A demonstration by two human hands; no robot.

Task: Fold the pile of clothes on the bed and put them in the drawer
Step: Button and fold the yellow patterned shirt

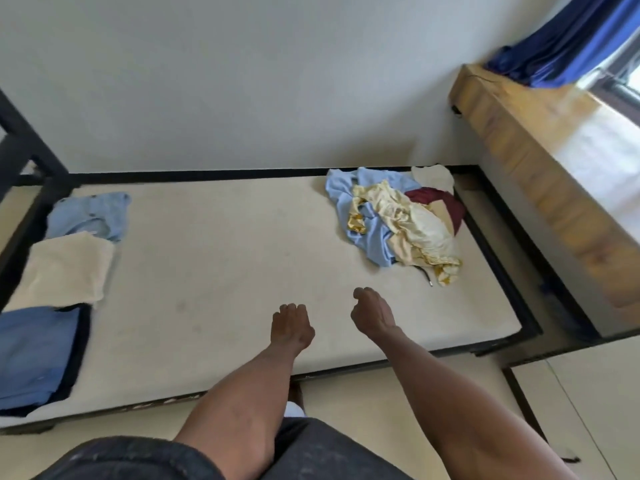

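I find open mattress (pixel 221 258) between folded stack (pixel 65 268) and unfolded pile (pixel 398 220); wooden ledge (pixel 540 174) bounds the right.

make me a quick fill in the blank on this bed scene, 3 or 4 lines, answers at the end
1. The unfolded pile of clothes lies near the bed's ____ end.
2. The folded cream item lies between a light blue garment and a ____ folded stack.
3. The left hand and right hand hold ____.
4. The mattress sits in a ____ frame.

Answers: right; darker blue; nothing; black
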